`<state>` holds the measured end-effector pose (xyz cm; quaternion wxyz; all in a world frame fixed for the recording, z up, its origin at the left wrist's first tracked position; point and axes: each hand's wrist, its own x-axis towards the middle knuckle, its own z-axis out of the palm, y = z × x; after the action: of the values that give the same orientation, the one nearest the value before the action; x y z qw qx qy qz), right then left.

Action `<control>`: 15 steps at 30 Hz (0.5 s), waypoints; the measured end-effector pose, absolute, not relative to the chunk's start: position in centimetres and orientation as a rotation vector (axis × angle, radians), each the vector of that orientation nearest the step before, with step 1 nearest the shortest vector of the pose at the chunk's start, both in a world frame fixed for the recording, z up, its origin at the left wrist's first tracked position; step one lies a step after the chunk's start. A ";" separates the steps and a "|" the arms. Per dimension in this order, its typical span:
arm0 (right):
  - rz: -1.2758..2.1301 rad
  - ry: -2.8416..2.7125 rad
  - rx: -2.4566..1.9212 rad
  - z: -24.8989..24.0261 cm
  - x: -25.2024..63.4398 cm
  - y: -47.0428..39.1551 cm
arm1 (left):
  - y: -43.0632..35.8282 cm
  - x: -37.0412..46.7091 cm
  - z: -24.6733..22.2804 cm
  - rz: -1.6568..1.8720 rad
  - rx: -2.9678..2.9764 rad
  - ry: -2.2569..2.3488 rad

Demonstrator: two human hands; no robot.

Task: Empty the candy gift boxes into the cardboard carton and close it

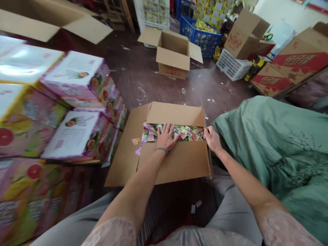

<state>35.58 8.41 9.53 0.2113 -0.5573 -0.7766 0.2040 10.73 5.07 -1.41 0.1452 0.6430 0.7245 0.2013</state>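
In front of me stands a cardboard box (176,159) with its flaps partly folded over. Through the gap between the front and back flaps shows a heap of small colourful packets (188,132). My left hand (166,137) lies with fingers spread on the packets, its heel near the front flap's edge. At the box's right edge, my right hand (212,138) grips the right flap (208,160), with the fingers curled over it. The left flap (128,150) is folded outward, and a few packets stick out over that corner.
Stacked printed fruit cartons (74,75) rise on the left. A green cloth-covered heap (271,140) is close on the right. Farther off are an open cardboard box (174,51), a blue crate (201,37) and a white crate (232,65). Scraps litter the dark floor.
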 end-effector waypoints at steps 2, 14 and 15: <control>0.516 -2.203 -1.513 6.8 34.8 7.9 | 5.1 10.6 -1.4 0.591 1.856 2.065; 0.197 -2.704 -1.276 -3.1 31.0 6.0 | 0.3 3.9 -0.3 1.265 1.308 2.412; 0.177 -2.701 -1.261 -3.3 31.1 6.0 | -1.4 2.2 -0.3 1.254 0.987 2.571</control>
<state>31.11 6.01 -3.31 0.0777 -0.4209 -0.9018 0.0592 2.21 -1.36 -0.27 0.0580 0.3257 0.8482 0.4137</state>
